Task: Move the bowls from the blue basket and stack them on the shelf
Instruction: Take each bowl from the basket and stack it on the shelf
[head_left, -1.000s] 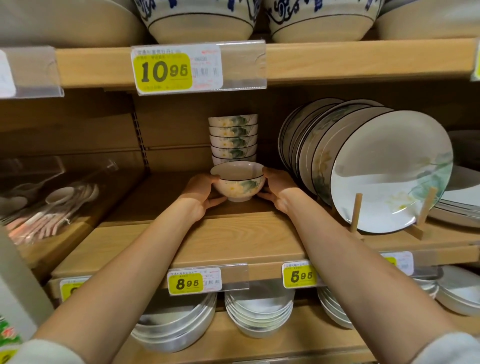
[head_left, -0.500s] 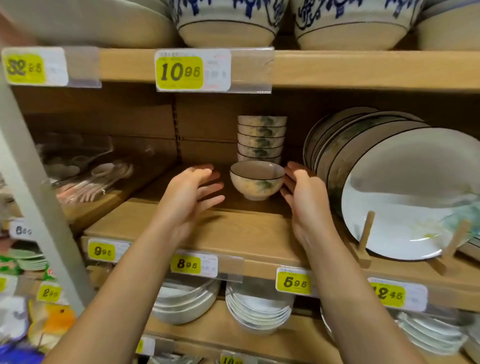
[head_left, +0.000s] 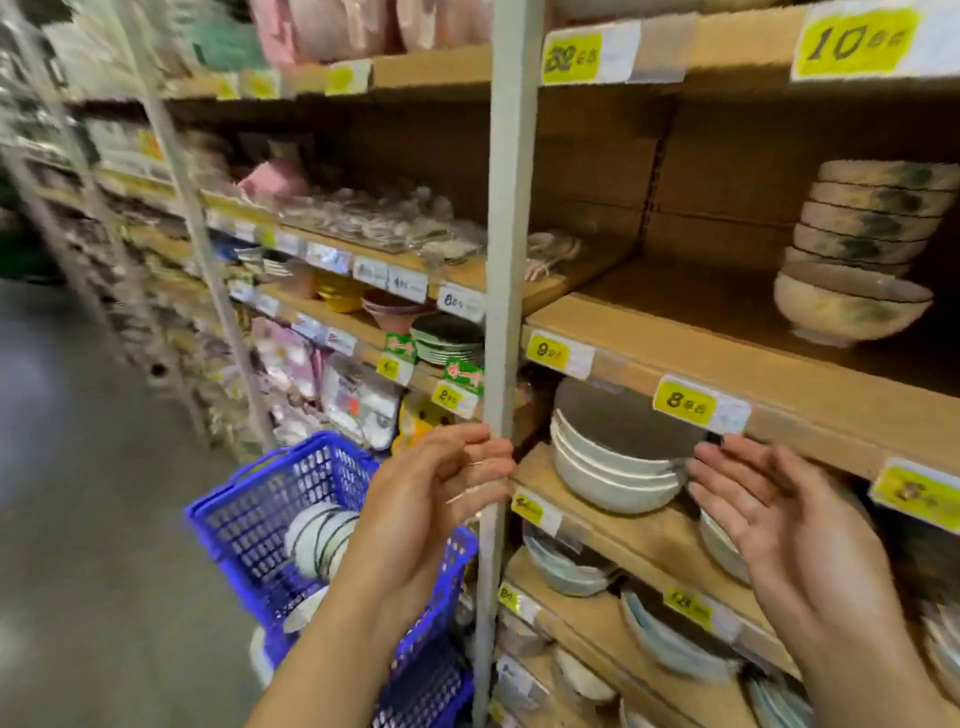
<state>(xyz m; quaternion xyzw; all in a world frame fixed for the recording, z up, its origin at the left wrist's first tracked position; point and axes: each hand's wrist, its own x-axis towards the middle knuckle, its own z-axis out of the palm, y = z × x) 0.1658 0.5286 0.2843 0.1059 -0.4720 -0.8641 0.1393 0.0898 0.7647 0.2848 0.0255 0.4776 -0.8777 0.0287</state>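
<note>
A single floral bowl (head_left: 847, 309) stands on the wooden shelf (head_left: 675, 338) at the right, in front of a stack of matching bowls (head_left: 872, 218). Lower left, a blue basket (head_left: 260, 519) sits on the floor with several white bowls (head_left: 319, 538) lying on their sides inside. My left hand (head_left: 431, 514) hovers over the basket's right side, fingers relaxed and holding nothing. My right hand (head_left: 789, 530) hangs in front of the lower shelves, palm open and empty. Both hands are well below the shelf with the floral bowls.
A grey upright post (head_left: 504, 260) divides the shelving just right of my left hand. White bowls (head_left: 613, 467) and plates fill the lower shelves. Yellow price tags (head_left: 685, 405) line the shelf edges. The aisle floor (head_left: 78, 493) lies to the left.
Both hands let go of the floral bowl, leaving it on the shelf, and dropped down and back. My view swung left and down, bringing the blue basket into sight.
</note>
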